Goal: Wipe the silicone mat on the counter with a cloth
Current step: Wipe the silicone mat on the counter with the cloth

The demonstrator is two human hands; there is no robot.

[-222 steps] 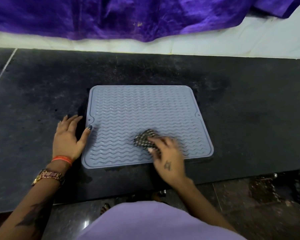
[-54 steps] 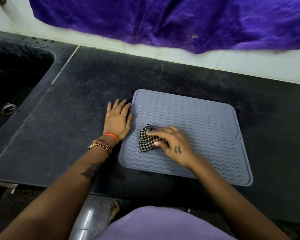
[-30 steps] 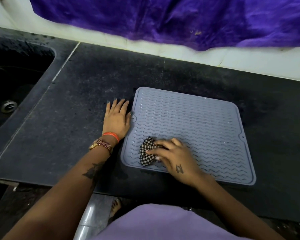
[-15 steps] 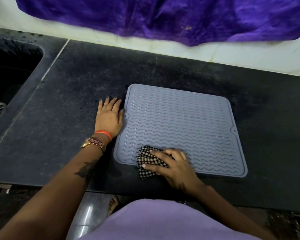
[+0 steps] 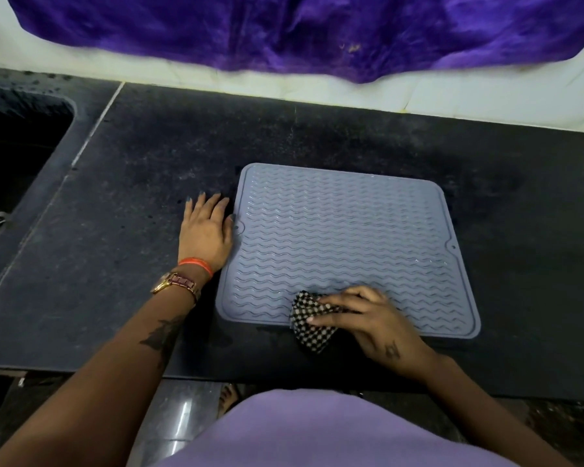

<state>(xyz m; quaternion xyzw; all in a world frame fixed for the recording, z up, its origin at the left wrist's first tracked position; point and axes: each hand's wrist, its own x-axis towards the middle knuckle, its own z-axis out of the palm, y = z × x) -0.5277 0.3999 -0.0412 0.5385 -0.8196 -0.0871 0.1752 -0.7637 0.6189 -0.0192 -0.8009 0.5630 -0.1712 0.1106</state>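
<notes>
silicone mat (image 5: 344, 244) flat on counter (image 5: 132, 203), long axis left-right | our right hand (image 5: 368, 320) pinches checked cloth (image 5: 312, 323) at mat's near edge (cloth half off the mat) | our left hand (image 5: 206, 230) spread flat beside mat's left edge | unwiped run lies rightward, we judge

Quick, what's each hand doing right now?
Left hand: open, flat on the black counter beside the grey silicone mat.
Right hand: closed on the black-and-white checked cloth.
</notes>
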